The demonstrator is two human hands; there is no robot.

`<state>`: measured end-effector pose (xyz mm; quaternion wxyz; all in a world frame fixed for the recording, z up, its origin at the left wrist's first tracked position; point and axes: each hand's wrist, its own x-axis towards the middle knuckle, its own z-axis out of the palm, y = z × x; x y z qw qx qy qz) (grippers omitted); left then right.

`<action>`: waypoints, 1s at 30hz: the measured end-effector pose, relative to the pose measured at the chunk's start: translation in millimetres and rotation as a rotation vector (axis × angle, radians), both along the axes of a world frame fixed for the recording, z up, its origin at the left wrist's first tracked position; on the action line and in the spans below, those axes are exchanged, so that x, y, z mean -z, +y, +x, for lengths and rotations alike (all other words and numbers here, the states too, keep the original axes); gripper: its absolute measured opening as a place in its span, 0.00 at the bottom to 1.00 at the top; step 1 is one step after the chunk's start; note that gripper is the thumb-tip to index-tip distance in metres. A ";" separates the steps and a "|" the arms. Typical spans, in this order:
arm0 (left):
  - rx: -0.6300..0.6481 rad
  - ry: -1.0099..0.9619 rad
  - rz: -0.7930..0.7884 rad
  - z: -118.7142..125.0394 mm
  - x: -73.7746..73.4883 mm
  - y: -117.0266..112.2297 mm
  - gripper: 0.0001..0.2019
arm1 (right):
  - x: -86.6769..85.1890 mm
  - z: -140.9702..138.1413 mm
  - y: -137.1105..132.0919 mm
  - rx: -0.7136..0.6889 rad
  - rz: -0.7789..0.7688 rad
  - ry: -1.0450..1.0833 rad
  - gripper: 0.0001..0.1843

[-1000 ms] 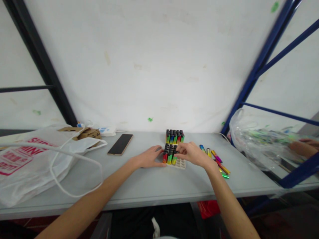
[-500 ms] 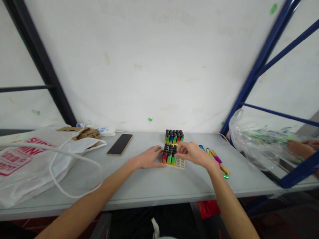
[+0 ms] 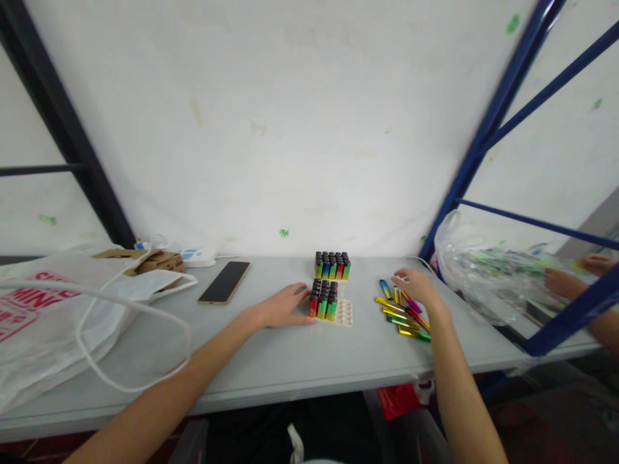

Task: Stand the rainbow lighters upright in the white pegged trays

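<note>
My left hand (image 3: 284, 305) lies at the left side of a pale tray (image 3: 345, 314), its thumb and fingers spread and touching the tray or the pieces in it. Upright in the tray stand several black-topped, colourful pieces that look like lighters (image 3: 323, 303); bare holes show on the right part. My right hand (image 3: 416, 283) hovers at the far edge of a loose pile of shiny coloured lighters (image 3: 406, 316), fingers bent and apart, with nothing visible in them.
Behind the tray stands another block of lighters (image 3: 332, 264). A phone (image 3: 225, 282) and a white plastic bag (image 3: 97, 303) with a white cable are at left. A blue rack post (image 3: 471, 154) and a clear bag (image 3: 483, 270) are at right. A co-worker's hands (image 3: 565, 283) show beyond.
My right hand has moved right, from the tray to the loose pile, its pinch now loosened. My left hand stays at the tray. The view has shifted slightly.
</note>
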<state>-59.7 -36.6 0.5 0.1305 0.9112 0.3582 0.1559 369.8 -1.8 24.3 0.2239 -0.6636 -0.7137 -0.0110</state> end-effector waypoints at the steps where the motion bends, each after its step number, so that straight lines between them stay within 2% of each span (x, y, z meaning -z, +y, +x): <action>1: 0.000 0.001 -0.001 0.2 -0.4 -0.1 0.39 | 6.9 -1.1 2.0 0.005 -0.044 -0.024 0.15; 5: 0.003 -0.020 0.001 0.7 -0.7 -0.9 0.38 | 20.5 -18.3 3.4 0.047 -0.174 -0.116 0.18; 8: -0.005 -0.044 0.023 2.0 1.9 -2.0 0.36 | 20.4 -30.6 1.8 0.094 -0.149 -0.147 0.15; 10: -0.020 -0.060 0.038 3.8 4.7 -2.8 0.36 | 19.2 -34.7 1.1 0.075 -0.122 -0.128 0.12; 14: -0.045 -0.104 0.028 9.1 10.7 -3.3 0.39 | 18.8 -34.6 -0.9 -0.069 -0.050 0.094 0.08; 17: -0.059 -0.134 0.014 12.9 14.0 -2.3 0.41 | 17.0 -30.3 -7.1 -0.228 0.000 0.394 0.15; 21: -0.070 -0.172 -0.003 15.2 15.2 -0.5 0.42 | 0.5 -24.0 -22.7 -0.327 0.027 0.726 0.28; 24: -0.063 -0.183 -0.034 15.0 13.3 0.0 0.42 | -21.3 -27.7 -34.4 -0.368 -0.006 0.833 0.30; 27: -0.050 -0.187 -0.068 14.0 10.3 0.7 0.42 | -39.9 -47.3 -40.6 -0.438 0.023 0.855 0.27; 30: -0.036 -0.189 -0.083 11.6 8.5 2.7 0.42 | -47.2 -80.2 -39.0 -0.515 0.026 0.953 0.26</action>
